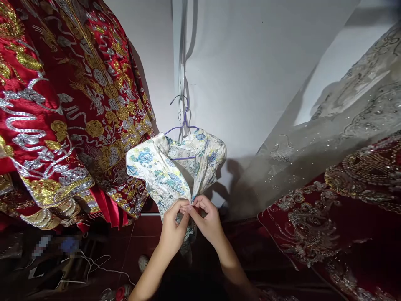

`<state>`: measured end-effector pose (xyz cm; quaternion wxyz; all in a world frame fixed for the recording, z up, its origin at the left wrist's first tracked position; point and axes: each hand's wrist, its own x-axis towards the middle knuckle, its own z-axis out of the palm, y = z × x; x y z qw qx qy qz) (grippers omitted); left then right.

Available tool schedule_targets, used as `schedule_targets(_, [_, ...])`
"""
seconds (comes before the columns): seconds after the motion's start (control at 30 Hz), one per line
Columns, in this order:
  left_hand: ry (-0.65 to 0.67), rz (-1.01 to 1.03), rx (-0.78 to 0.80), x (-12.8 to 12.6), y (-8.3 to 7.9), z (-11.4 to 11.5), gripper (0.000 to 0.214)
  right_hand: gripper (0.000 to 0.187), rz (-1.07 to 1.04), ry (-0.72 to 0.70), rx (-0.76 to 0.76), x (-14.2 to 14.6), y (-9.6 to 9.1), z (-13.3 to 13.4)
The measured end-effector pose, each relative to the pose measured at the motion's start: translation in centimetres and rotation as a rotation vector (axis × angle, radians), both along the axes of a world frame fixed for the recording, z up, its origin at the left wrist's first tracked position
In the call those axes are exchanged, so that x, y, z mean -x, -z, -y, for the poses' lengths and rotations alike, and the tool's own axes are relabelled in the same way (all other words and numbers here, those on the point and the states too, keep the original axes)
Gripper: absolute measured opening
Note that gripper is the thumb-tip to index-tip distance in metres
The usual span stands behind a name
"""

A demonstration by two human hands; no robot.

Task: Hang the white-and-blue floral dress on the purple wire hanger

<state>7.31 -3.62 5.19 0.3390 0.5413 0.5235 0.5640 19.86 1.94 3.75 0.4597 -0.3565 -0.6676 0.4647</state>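
A white short-sleeved blouse (175,175) with blue and yellow flowers hangs in front of me on a purple wire hanger (184,121). At the bottom of its V-shaped neckline my two hands meet. The fingers of my left hand (177,219) pinch the front edge of the cloth. Opposite it, my right hand (205,215) pinches the other edge, thumb and fingertips almost touching the left ones. Whatever small fastening may lie between the fingertips is hidden. Below the hands, the lower part of the garment falls into shadow.
On the left hangs a red jacket (103,92) with gold and silver embroidery. To the right are a sheer beaded white gown (369,108) and a dark red beaded dress (313,221). White cables (94,263) lie on the floor at lower left. A pale wall (238,75) stands behind the hanger.
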Motion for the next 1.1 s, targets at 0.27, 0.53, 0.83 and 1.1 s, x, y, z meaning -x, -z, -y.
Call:
schedule_targets(0.27, [0.059, -0.031, 0.038, 2.9, -1.9, -0.5, 0.022, 0.014, 0.012, 0.113, -0.12, 1.2, -1.1, -0.1])
schedule_targets(0.53, [0.078, -0.075, 0.054, 4.4, -2.5, -1.0, 0.027, 0.012, -0.004, 0.111, -0.147, 2.4, -1.8, -0.3])
schedule_targets(0.83, [0.04, -0.062, 0.05, 3.6, -2.2, -0.4, 0.034, 0.018, -0.066, 0.021, -0.039, 2.1, -1.4, 0.2])
schedule_targets(1.1, [-0.016, -0.041, 0.037, 1.2, -1.8, 1.2, 0.029, 0.02, -0.036, -0.078, -0.022, 0.5, -0.8, 0.7])
